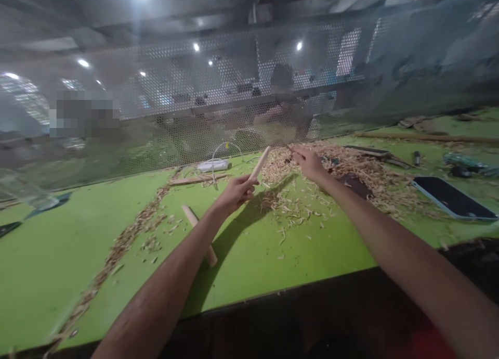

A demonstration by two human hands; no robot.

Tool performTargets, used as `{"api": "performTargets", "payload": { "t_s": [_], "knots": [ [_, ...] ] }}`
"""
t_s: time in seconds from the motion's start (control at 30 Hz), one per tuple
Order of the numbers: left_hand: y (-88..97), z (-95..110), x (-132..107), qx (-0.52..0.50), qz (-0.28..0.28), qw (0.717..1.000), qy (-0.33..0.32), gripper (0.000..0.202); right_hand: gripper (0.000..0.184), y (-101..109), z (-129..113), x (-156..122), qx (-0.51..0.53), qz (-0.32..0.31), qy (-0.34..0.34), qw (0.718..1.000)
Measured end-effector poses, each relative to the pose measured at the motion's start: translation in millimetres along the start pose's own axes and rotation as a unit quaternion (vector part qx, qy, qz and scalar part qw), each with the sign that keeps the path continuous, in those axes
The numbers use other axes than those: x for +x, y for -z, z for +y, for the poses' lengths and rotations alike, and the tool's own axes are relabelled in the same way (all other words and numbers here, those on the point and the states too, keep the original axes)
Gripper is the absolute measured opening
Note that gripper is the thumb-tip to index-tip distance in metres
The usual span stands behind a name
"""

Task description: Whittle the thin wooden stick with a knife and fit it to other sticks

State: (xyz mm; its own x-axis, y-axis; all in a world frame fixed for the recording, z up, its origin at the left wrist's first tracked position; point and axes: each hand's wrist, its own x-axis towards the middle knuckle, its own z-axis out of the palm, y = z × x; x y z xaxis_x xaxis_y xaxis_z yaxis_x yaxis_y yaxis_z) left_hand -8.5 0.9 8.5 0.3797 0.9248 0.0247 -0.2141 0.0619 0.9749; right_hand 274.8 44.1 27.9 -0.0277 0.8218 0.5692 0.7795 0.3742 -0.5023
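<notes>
Forearms [161,283] extend, left fingers [247,187] gripping a stick [260,163] jutting beyond them, right fingers [302,152] too indistinct to judge.

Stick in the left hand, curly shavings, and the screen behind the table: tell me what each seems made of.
Stick in the left hand: probably wood, apparently bare, judging by its pale, matte surface.
Shavings: likely wood too, unfinished; thin, pale, curled strips.
Screen: metal or plastic, I can't tell which; greyish, see-through, with rows of small holes.
</notes>
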Motion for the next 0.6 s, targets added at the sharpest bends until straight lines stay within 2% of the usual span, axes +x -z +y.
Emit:
{"api": "performTargets", "payload": {
  "t_s": [0.07,0.17,0.23,0.33,0.53,0.6],
  "knots": [
    [2.2,-3.6,2.7,-0.003,0.001,1.0,-0.001,0.013,0.03,-5.3,-18.3,-8.2,0.056,-0.079,0.02,0.995],
    [2.5,-4.9,3.8,-0.015,0.002,1.0,-0.005,0.014,0.034,-15.5,-38.9,-22.8,0.115,-0.2,0.04,0.972],
    [0.7,-3.7,3.1,-0.018,0.006,1.0,-0.009,0.014,0.035,-22.1,-46.2,-29.3,0.131,-0.235,0.059,0.961],
    [-2.4,-2.1,1.8,-0.006,0.026,1.0,-0.002,0.015,0.033,-28.3,-49.3,-31.9,0.105,-0.237,0.095,0.961],
    [-6.2,-2.8,0.0,-0.007,0.059,0.998,-0.013,0.011,0.039,-27.5,-43.3,-29.2,0.059,-0.208,0.098,0.971],
    [-8.4,-1.2,-1.7,0.002,0.065,0.998,-0.01,0.012,0.039,-27.2,-41.8,-28.4,0.044,-0.208,0.127,0.969]
  ]
}}
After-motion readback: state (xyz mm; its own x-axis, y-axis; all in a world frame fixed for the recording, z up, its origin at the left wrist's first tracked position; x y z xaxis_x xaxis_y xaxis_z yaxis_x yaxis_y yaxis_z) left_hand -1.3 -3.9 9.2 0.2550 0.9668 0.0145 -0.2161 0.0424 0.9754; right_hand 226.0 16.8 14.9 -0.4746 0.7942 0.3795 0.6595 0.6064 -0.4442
